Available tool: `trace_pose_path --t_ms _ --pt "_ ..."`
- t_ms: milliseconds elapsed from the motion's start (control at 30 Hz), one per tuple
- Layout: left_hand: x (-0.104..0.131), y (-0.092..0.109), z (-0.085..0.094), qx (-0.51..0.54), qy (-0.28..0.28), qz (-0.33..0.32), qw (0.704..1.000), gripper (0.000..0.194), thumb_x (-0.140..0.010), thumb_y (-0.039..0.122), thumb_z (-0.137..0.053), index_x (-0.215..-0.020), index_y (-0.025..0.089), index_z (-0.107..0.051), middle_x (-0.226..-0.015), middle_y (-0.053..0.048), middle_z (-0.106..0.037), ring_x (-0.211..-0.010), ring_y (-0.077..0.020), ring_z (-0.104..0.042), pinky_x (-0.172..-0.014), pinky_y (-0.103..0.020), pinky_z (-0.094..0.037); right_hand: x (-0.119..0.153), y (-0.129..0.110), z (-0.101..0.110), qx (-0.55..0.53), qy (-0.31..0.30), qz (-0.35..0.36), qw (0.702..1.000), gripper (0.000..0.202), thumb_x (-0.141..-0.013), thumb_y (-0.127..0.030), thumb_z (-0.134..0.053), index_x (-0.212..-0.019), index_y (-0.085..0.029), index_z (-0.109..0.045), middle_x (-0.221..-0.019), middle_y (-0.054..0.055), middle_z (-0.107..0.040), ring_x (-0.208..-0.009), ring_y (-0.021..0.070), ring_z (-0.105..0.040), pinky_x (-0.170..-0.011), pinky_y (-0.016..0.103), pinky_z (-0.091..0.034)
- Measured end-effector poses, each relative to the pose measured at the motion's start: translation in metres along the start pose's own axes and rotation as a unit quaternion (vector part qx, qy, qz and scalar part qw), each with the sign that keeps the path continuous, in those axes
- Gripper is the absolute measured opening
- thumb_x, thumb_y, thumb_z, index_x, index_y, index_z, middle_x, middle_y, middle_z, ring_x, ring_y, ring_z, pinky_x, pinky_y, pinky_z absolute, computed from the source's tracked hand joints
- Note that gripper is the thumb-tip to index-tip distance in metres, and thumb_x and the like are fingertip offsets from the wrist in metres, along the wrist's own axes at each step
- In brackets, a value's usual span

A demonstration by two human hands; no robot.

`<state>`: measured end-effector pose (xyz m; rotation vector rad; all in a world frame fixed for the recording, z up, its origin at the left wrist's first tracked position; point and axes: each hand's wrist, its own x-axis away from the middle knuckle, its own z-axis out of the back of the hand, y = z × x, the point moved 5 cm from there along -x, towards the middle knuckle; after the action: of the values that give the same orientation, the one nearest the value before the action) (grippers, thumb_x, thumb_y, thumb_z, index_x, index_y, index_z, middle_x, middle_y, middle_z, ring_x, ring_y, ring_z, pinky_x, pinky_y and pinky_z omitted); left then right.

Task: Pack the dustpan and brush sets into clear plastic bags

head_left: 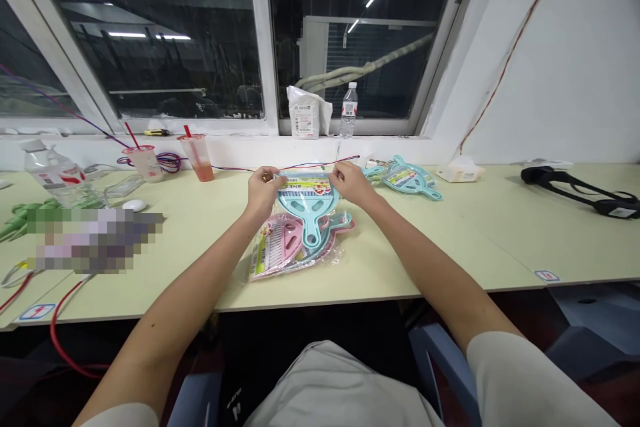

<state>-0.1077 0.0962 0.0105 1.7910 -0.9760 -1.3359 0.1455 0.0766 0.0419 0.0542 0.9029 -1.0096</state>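
Note:
My left hand (264, 192) and my right hand (353, 183) pinch the two upper corners of a turquoise mini dustpan and brush set (311, 207) with a yellow printed label. The set's handle points towards me, and its brush bristles show below the label. Under it lie more sets in clear plastic bags: a pink dustpan and brush set (280, 247) with a yellow label, and a turquoise one partly hidden beneath. Beyond my right hand, another bagged turquoise dustpan and brush set (411, 178) rests on the table.
On the pale table (490, 240) are drink cups (199, 159) with red straws, a plastic bottle (53, 170), a tissue pack (459, 170) and black headgear (580, 190). A water bottle (349, 113) and white package (306, 113) stand on the sill. A red cable (57, 323) hangs over the front edge.

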Motion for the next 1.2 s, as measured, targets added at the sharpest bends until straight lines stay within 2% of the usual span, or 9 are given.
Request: trace_pose_path --t_ms 133,333,467,567,633,833,933,1033,1200 --pt "0.0 0.002 0.002 -0.001 0.023 -0.013 1.0 0.032 -0.059 0.021 -0.085 -0.085 0.02 -0.065 -0.072 0.003 -0.052 -0.063 -0.0114 -0.055 -0.058 -0.024 -0.044 0.005 0.011 -0.007 -0.161 0.058 -0.096 0.981 0.015 -0.089 -0.03 -0.06 -0.08 -0.025 -0.048 -0.061 -0.005 -0.045 -0.06 0.0163 -0.043 -0.063 0.03 -0.035" --pt "0.004 0.002 -0.003 0.038 0.007 0.013 0.999 0.037 -0.058 0.024 -0.088 -0.086 0.02 -0.064 -0.071 0.003 -0.056 -0.063 -0.013 -0.059 -0.058 -0.025 -0.047 0.008 0.018 -0.012 -0.289 0.079 -0.159 0.941 0.015 -0.09 -0.037 -0.06 -0.093 -0.027 -0.049 -0.057 -0.008 -0.042 -0.05 0.0141 -0.036 -0.054 0.028 -0.029" --pt "0.008 0.004 -0.007 0.042 0.011 0.034 0.998 0.035 -0.061 0.028 -0.086 -0.086 0.02 -0.064 -0.071 0.002 -0.058 -0.061 -0.0125 -0.058 -0.056 -0.025 -0.046 0.015 0.021 -0.013 -0.332 0.076 -0.249 0.906 0.032 -0.091 -0.05 -0.063 -0.106 -0.028 -0.047 -0.065 -0.007 -0.052 -0.049 0.0146 -0.044 -0.048 0.027 -0.033" --pt "0.009 0.007 -0.006 0.038 0.037 0.042 0.998 0.028 -0.065 0.03 -0.08 -0.085 0.02 -0.064 -0.071 0.002 -0.059 -0.057 -0.0105 -0.053 -0.051 -0.023 -0.041 0.02 0.017 -0.018 -0.373 0.027 -0.316 0.872 0.048 -0.089 -0.061 -0.064 -0.118 -0.028 -0.043 -0.074 -0.004 -0.058 -0.056 0.0191 -0.058 -0.05 0.029 -0.043" --pt "0.007 0.007 -0.003 0.049 0.058 0.062 0.995 0.022 -0.068 0.031 -0.073 -0.084 0.019 -0.063 -0.07 0.002 -0.057 -0.054 -0.0097 -0.051 -0.048 -0.023 -0.038 0.022 0.017 -0.017 -0.375 0.012 -0.337 0.864 0.051 -0.09 -0.062 -0.063 -0.121 -0.027 -0.042 -0.082 0.0 -0.062 -0.065 0.0214 -0.065 -0.055 0.031 -0.047" --pt "0.001 0.008 0.002 0.098 0.063 0.095 0.989 0.032 -0.065 0.03 -0.067 -0.093 0.024 -0.053 -0.084 -0.001 -0.062 -0.066 -0.0142 -0.063 -0.055 -0.026 -0.046 0.017 0.037 0.004 -0.209 0.123 -0.337 0.91 0.039 -0.094 -0.054 -0.057 -0.115 -0.023 -0.044 -0.095 0.006 -0.067 -0.085 0.0235 -0.067 -0.075 0.033 -0.049" --pt "0.001 0.007 0.002 0.109 0.048 0.097 0.988 0.039 -0.063 0.03 -0.068 -0.094 0.025 -0.046 -0.089 -0.002 -0.064 -0.073 -0.0161 -0.067 -0.062 -0.029 -0.051 0.018 0.032 0.001 -0.171 0.077 -0.31 0.932 0.04 -0.093 -0.062 -0.053 -0.106 -0.024 -0.049 -0.093 0.006 -0.07 -0.087 0.0239 -0.067 -0.076 0.033 -0.049" --pt "0.003 0.007 -0.001 0.12 0.023 0.099 0.988 0.041 -0.062 0.029 -0.068 -0.094 0.026 -0.042 -0.093 -0.002 -0.066 -0.078 -0.017 -0.069 -0.066 -0.03 -0.053 0.024 0.012 -0.005 -0.111 0.0 -0.271 0.956 0.044 -0.086 -0.067 -0.063 -0.09 -0.023 -0.056 -0.09 0.007 -0.071 -0.085 0.024 -0.065 -0.072 0.032 -0.046" --pt "0.005 0.009 -0.008 0.122 -0.034 0.084 0.988 0.039 -0.063 0.023 -0.067 -0.096 0.026 -0.046 -0.092 -0.002 -0.065 -0.084 -0.0182 -0.07 -0.07 -0.032 -0.056 0.031 -0.019 -0.011 -0.056 -0.088 -0.179 0.978 0.035 -0.091 -0.052 -0.063 -0.071 -0.023 -0.058 -0.074 0.006 -0.069 -0.074 0.0238 -0.062 -0.067 0.033 -0.041"
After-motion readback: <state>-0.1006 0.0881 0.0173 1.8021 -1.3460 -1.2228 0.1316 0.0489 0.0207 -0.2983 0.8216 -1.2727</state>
